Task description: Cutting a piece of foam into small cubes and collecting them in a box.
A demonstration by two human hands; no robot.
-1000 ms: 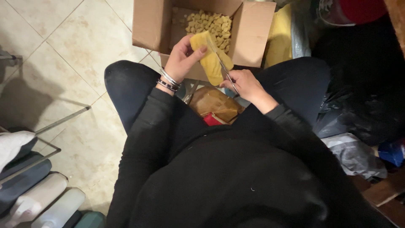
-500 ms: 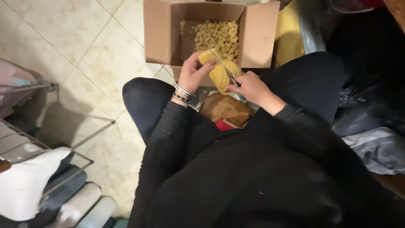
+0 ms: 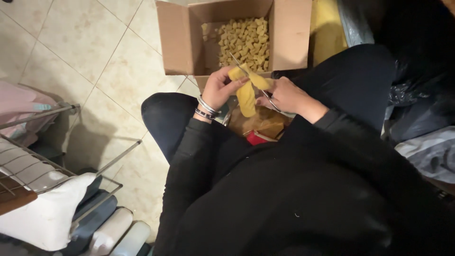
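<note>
Pale floor tiles [image 3: 80, 42] spread out under a person who sits in black clothes with an open cardboard box [image 3: 182, 40] on the floor just past the knees. Small yellow cut pieces [image 3: 244, 40] fill the bottom of the box. The left hand [image 3: 220, 87] is closed around the top of a yellow sponge strip [image 3: 245, 95] and holds it up in front of the box, just over its near edge. The right hand [image 3: 283, 95] grips a pair of scissors [image 3: 249, 78], and the thin blades cross the top of the strip. Since 1 second ago the hands and strip have shifted only a little, and the blades have stayed at the strip, so the cutting looks to be going on, with bits dropping toward the box. Bracelets [image 3: 206, 109] ring the left wrist. A crinkly brown bag [image 3: 263, 123] lies in the lap below the hands. A wire rack [image 3: 57, 161] with a white cushion [image 3: 52, 213] stands at the left.
</note>
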